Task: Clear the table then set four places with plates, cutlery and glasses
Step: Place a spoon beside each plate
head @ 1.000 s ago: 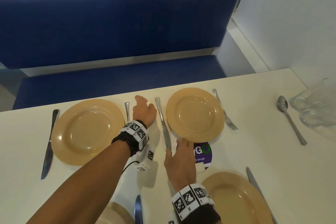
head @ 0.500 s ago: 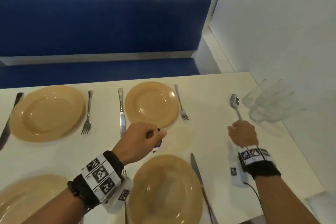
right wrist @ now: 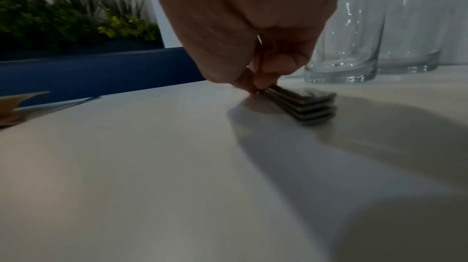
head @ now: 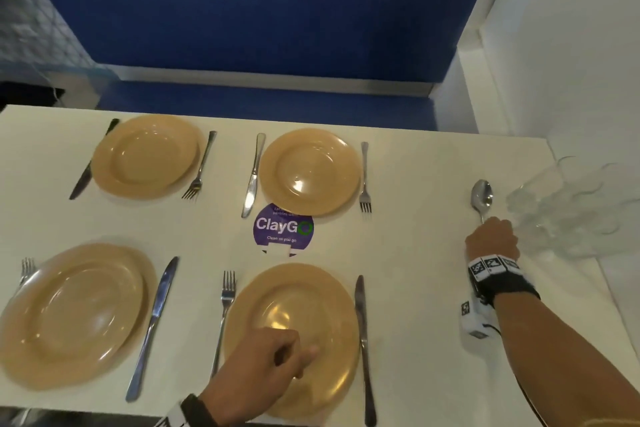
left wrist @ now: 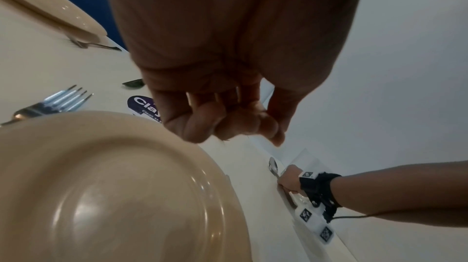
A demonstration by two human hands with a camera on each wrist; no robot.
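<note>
Four tan plates lie on the white table point(head: 419, 263): far left point(head: 145, 156), far right point(head: 310, 172), near left point(head: 74, 315), near right point(head: 301, 291). A knife and a fork flank each one. At the right, a stack of spoons point(head: 482, 196) lies beside the glasses point(head: 571, 204). My right hand point(head: 486, 225) pinches the stacked spoon handles point(right wrist: 301, 100) with thumb and fingers point(right wrist: 258, 86), and the stack still rests on the table. My left hand point(head: 294, 357) hovers over the near right plate point(left wrist: 113, 186), fingers curled into the palm point(left wrist: 235, 126), holding nothing.
A purple ClayGo sticker point(head: 283, 227) sits mid-table. A blue bench point(head: 263, 21) runs behind the far edge and a white wall stands close on the right. The clear glasses point(right wrist: 346, 46) stand right beside my right hand.
My right hand went from the far right plate's knife to the spoons and now pinches their handles. My left hand drew back from the far fork to above the near right plate.
</note>
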